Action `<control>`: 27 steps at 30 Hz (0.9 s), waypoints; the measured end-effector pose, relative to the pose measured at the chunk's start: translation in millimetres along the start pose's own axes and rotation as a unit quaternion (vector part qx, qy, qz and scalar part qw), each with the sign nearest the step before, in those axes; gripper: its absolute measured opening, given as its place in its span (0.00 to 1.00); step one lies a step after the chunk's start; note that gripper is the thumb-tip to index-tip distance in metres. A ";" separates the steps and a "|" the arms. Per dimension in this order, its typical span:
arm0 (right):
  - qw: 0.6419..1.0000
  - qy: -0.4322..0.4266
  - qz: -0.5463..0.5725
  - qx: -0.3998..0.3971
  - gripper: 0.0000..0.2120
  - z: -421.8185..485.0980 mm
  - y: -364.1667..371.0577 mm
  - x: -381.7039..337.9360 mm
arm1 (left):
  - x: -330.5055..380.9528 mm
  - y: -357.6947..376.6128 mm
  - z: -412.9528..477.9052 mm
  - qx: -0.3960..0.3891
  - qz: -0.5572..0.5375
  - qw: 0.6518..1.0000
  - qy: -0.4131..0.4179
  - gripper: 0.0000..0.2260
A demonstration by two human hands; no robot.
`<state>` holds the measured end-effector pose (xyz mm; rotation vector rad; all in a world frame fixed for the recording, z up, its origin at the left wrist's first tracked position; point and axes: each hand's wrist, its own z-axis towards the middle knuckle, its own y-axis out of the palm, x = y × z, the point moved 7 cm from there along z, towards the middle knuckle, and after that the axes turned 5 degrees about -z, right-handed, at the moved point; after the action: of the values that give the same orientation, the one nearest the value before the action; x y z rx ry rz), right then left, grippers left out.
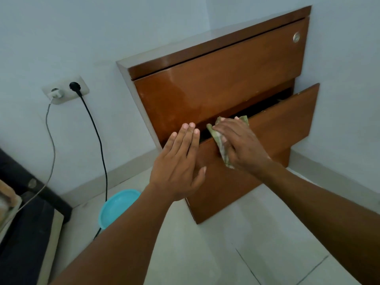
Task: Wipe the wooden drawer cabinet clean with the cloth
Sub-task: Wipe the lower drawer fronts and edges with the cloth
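A: Pressing what, right hand (242, 145)?
B: Cloth (221, 144), pinned under spread fingers on the open drawer (267, 140) front's top edge.
A: Left hand (178, 161)?
B: Flat, fingers straight and together, at 9 o'clock of the cloth, on the cabinet (216, 83) front.

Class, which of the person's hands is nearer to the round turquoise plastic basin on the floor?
Left. The left hand lies flat on the drawer front, above the round turquoise plastic basin; the right hand is farther right, pressing the cloth.

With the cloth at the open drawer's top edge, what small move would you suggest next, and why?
Probably slide the right hand and cloth rightward along the lower drawer top edge. The cloth sits near its left end, the rest lies uncovered, and the left hand lies flat beside it.
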<state>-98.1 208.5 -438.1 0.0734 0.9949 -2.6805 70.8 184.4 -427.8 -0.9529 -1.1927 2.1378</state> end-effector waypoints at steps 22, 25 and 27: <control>0.950 0.186 0.078 0.237 0.15 -0.4 -48.8 97.9 | 14.1 2.1 88.9 -0.040 0.016 0.993 0.107 0.47; 0.991 0.029 0.013 0.131 0.15 -1.8 -10.4 27.5 | 12.7 3.4 89.2 -0.036 0.014 0.993 0.115 0.47; 0.988 0.002 -0.019 0.151 0.13 -1.1 -12.5 41.2 | 12.9 3.7 89.6 -0.033 0.017 0.992 0.119 0.47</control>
<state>-141.1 208.3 -437.0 0.1218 0.5886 -2.8449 -7.1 145.9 -402.3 -1.2275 -1.1401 1.9558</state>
